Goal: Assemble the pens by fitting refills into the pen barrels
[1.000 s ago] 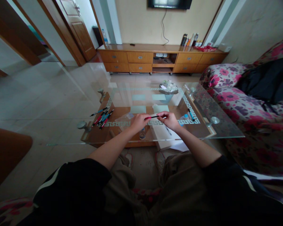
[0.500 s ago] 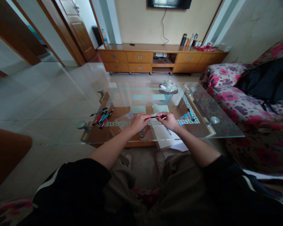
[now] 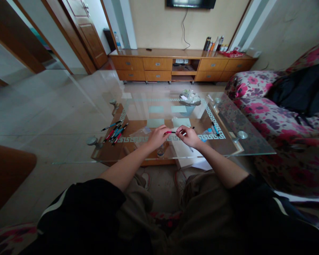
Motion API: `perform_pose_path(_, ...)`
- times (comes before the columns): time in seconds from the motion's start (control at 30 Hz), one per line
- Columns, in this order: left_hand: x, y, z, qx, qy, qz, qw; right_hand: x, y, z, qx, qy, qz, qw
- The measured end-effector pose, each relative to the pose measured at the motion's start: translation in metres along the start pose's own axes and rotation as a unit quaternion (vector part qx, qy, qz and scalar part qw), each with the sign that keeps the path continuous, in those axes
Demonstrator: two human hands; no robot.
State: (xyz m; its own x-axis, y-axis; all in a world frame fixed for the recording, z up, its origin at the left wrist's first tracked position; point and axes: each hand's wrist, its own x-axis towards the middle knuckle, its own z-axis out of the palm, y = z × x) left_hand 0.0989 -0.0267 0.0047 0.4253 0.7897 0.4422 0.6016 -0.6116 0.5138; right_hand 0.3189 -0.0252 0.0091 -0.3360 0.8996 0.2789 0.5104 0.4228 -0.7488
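Note:
Between my two hands, above the near part of the glass table [image 3: 138,106], is a slim red-and-black pen [image 3: 170,132]. My left hand [image 3: 158,136] pinches its red end. The fingers of my right hand [image 3: 188,136] are closed on its black end, and a dark tip [image 3: 193,128] shows just past them. To the left of my hands, a loose pile of pens [image 3: 116,134] in red, blue and black lies on the glass. At the right, blue-and-black pens [image 3: 215,129] lie close together near the patterned border.
Under the glass are a white box [image 3: 184,152] and a small clear bottle [image 3: 161,151]. A filled waste basket [image 3: 189,102] stands beyond. The flowered sofa [image 3: 257,109] with a black bag [image 3: 303,90] is at the right; a wooden cabinet [image 3: 156,64] lines the far wall.
More of the pen's red end now shows by my left fingers. Both hands stay in nearly the same place, and the piles of pens have not moved.

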Motion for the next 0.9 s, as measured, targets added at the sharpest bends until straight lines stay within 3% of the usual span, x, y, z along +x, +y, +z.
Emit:
perform_pose_path(0.17,-0.0006,0.0007,0.0003,0.003,0.001,0.007,1.000,0.0005,-0.0007,-0.0007,-0.044,-0.012,-0.012,0.999)
perform_pose_path(0.4,-0.0002,0.0001,0.0010,-0.002,0.001,0.006,1.000,-0.0019,-0.0026,0.0008,0.014,0.001,-0.001,1.000)
perform_pose_path(0.9,-0.0001,0.0035,0.0003,-0.010,-0.003,0.002,1.000,-0.0001,-0.0037,-0.0001,-0.018,-0.021,-0.020,0.999)
